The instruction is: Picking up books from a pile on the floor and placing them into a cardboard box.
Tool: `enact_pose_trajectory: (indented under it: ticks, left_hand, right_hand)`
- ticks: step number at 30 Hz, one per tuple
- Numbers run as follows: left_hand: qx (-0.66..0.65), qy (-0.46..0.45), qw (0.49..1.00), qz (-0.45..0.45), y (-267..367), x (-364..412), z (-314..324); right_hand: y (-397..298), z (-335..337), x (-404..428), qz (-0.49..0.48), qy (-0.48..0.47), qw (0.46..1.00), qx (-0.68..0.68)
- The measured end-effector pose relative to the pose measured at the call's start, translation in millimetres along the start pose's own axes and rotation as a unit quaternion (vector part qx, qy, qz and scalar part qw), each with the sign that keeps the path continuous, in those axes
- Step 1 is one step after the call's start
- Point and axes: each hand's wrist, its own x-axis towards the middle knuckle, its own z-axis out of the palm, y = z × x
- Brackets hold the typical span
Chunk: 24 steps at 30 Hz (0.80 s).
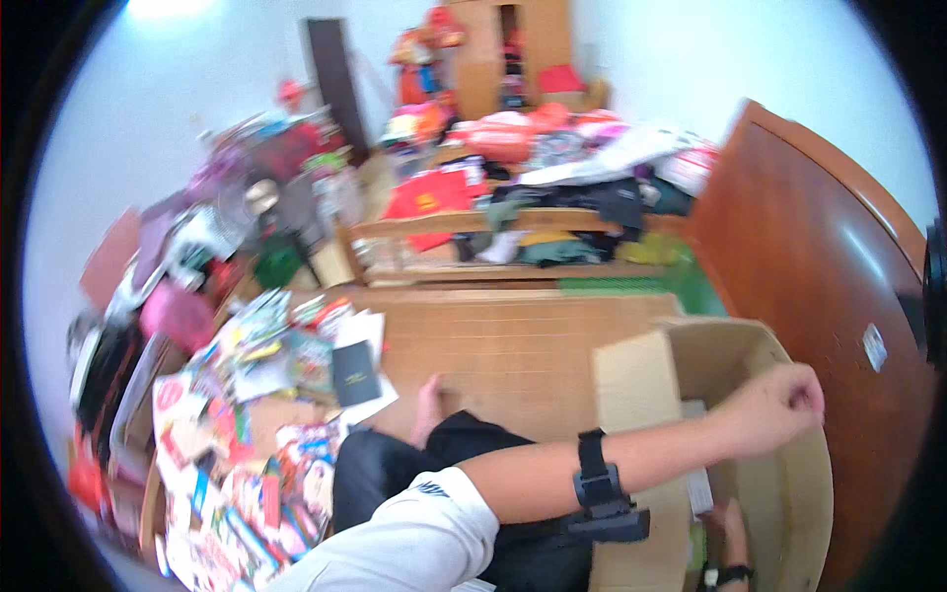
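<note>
My left hand (780,407), its fingers curled, is at the far right rim of an open cardboard box (636,392). Whether it grips the rim or is merely above it is unclear. A strapped device (603,488) is around my left forearm, below a white sleeve. Lower down, my right hand (729,522) reaches inside the box, a dark band around its wrist. Close to its fingers are a white item (698,488) and a greenish item (697,544). The box wall and blur hide what the right fingers touch.
Paper booklets and packets (251,473) cover the left side, with a dark notebook (356,374) on white sheets. A wooden bed headboard (821,244) stands behind the box. Clothes (570,196) are heaped beyond a wooden rail (444,224). A fan (259,196) stands at back left.
</note>
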Motion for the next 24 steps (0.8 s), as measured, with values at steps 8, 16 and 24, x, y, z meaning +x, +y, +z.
enact_pose_trajectory:
  ticks: [8, 16, 24]
  left_hand:
    - [-0.032, 0.118, 0.989, 0.087, 103.8, -135.7, -65.7]
    - [-0.009, 0.221, 0.970, 0.099, 170.3, -256.2, -128.1]
    - [0.147, 0.571, 0.803, 0.088, 157.5, -459.1, -259.1]
  right_hand:
    - [-119.7, -102.8, 2.3, -0.193, 0.081, 0.953, -0.218]
    - [-347.3, -61.7, -171.4, -0.394, 0.200, 0.893, -0.080]
    - [-458.4, 72.2, -321.6, -0.502, 0.194, 0.832, -0.134]
